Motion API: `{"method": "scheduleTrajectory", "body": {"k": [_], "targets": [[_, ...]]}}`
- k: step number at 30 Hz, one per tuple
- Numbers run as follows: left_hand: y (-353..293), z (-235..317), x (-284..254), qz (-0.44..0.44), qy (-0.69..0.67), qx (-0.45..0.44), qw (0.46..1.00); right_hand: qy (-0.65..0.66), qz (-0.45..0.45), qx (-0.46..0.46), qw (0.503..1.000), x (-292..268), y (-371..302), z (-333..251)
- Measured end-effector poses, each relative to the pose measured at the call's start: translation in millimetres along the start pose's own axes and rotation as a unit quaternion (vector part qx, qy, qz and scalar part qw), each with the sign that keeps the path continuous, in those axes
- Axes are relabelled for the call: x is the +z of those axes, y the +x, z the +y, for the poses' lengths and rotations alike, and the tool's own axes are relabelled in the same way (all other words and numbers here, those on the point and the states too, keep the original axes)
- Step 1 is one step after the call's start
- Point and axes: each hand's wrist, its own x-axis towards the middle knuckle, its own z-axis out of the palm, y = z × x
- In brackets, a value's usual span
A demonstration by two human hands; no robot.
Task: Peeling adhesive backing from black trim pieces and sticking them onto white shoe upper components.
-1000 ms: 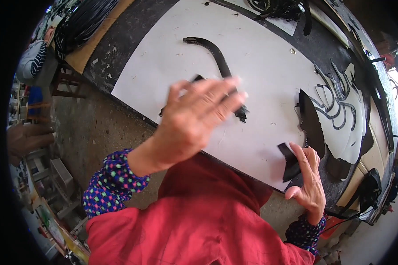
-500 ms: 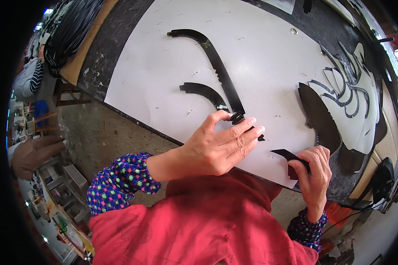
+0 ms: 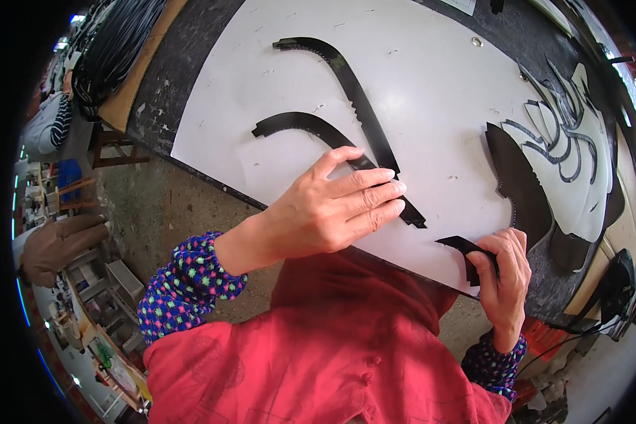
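My left hand (image 3: 325, 208) lies with fingers stretched out over the nearer of two curved black strips. That nearer strip (image 3: 311, 124) rests flat on a white sheet (image 3: 438, 106), its middle partly covered by my fingers. Beside it, farther away, lies a longer curved black strip (image 3: 357, 99) with a notched edge; their lower ends come close together by my fingertips. Near the sheet's front edge my right hand (image 3: 507, 272) pinches a bent black piece (image 3: 468, 249) between thumb and fingers. Part of that piece is hidden in the hand.
To the right are a broad dark curved piece (image 3: 519, 180) and a pile of pale cut pieces (image 3: 579, 201) with dark-edged strips. A metal ring (image 3: 477, 42) sits at the sheet's far edge. Bundled black strips (image 3: 120, 53) hang at the far left.
The nearer strip was bunched up under my left fingers; now it lies stretched out flat. My left hand has shifted slightly left and away. The right hand still holds its piece.
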Motion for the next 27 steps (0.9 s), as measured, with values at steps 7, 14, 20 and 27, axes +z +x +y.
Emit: {"method": "scheduleTrajectory", "body": {"k": [7, 14, 20, 27], "targets": [[2, 5, 6, 0.051, 0.023, 0.068, 0.996, 0.021, -0.002, 0.013, 1.000, 6, 5, -7], [4, 9, 10, 0.056, 0.014, 0.084, 0.995, 0.011, 0.009, 0.027, 1.000, 11, 13, -6], [5, 9, 12, 0.047, 0.015, 0.078, 0.996, 0.008, 0.003, 0.041, 0.999, 14, 22, -4], [5, 10, 12, 0.041, 0.002, 0.063, 0.997, -0.009, -0.028, 0.041, 0.999, 12, 27, -3]]}}
